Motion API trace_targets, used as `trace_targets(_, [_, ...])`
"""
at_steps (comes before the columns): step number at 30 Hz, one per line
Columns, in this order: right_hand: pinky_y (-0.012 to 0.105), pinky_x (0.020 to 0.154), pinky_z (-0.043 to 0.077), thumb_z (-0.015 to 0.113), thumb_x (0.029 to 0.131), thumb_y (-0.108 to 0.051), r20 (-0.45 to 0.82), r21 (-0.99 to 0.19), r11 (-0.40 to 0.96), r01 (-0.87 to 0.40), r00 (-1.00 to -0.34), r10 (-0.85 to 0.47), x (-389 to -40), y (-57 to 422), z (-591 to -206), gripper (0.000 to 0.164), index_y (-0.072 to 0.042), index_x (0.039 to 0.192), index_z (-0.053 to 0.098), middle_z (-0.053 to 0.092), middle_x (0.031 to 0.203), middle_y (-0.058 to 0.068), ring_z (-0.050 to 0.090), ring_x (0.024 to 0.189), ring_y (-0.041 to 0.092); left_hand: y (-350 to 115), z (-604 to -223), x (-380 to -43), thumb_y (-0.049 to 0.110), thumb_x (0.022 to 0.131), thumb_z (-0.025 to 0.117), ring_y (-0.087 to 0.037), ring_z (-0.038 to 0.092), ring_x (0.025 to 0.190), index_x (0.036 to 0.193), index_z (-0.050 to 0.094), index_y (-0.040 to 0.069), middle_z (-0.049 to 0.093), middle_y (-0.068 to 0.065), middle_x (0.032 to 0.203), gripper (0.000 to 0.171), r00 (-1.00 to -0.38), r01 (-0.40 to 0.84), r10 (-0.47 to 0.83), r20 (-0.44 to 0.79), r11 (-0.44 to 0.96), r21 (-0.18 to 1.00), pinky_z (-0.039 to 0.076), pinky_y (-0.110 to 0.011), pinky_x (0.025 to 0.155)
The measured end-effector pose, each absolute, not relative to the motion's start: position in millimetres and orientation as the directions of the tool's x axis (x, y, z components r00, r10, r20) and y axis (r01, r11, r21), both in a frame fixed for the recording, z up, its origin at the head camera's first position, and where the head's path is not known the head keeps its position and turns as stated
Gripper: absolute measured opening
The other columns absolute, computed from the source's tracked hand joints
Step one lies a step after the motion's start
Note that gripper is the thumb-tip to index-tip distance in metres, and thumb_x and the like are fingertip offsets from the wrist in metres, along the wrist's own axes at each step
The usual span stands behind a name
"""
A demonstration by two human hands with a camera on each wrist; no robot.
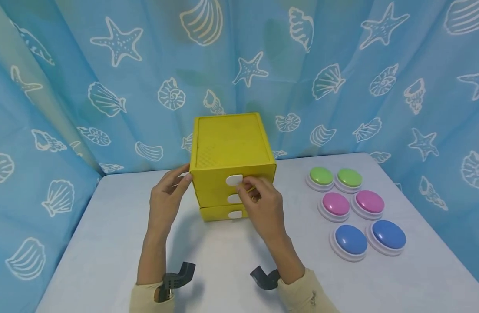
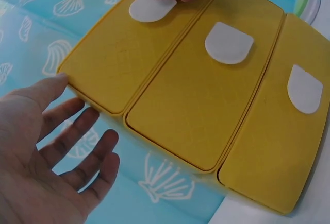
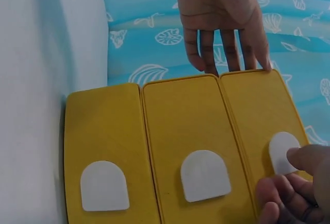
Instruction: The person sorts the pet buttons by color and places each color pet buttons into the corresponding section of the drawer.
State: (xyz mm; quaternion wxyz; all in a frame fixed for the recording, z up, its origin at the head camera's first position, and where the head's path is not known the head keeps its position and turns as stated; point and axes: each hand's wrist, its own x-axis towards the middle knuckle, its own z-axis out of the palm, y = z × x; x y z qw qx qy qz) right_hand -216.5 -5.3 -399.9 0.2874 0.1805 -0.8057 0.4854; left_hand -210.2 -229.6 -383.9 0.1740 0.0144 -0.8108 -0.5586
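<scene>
A yellow three-drawer box [image 1: 229, 141] stands on the white table, its drawers closed and each bearing a white tab handle. My right hand [image 1: 264, 206] is at the top drawer's handle [image 3: 282, 149], its thumb on the tab and the other fingers curled beside it, pinching the edge. At the box's upper left edge, my left hand [image 1: 164, 202] has its thumb touching the front corner, with the other fingers loosely extended along the side. The middle handle [image 2: 229, 44] and the bottom handle [image 2: 305, 90] are untouched.
Right of the box, several round push buttons sit in pairs on the white table [image 1: 118, 230]: green [image 1: 321, 176], pink [image 1: 336, 204] and blue [image 1: 351, 239]. A blue curtain [image 1: 231, 56] with shell and starfish prints hangs behind and at the sides.
</scene>
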Motion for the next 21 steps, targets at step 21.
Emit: trace_targets(21, [0.018, 0.054, 0.048, 0.071, 0.081, -0.026, 0.648, -0.720, 0.365, -0.590, -0.760, 0.048, -222.7, -8.5, -402.0, 0.016, -0.014, 0.090, 0.072, 0.061, 0.079, -0.011, 0.056, 0.064, 0.006, -232.9, -386.1, -215.7, 0.058, 0.083, 0.054, -0.009, 0.057, 0.098, 0.119, 0.058, 0.041, 0.054, 0.017, 0.119, 0.040, -0.948, 0.164, -0.222, 0.228, 0.274, 0.948, 0.047, -0.034, 0.086])
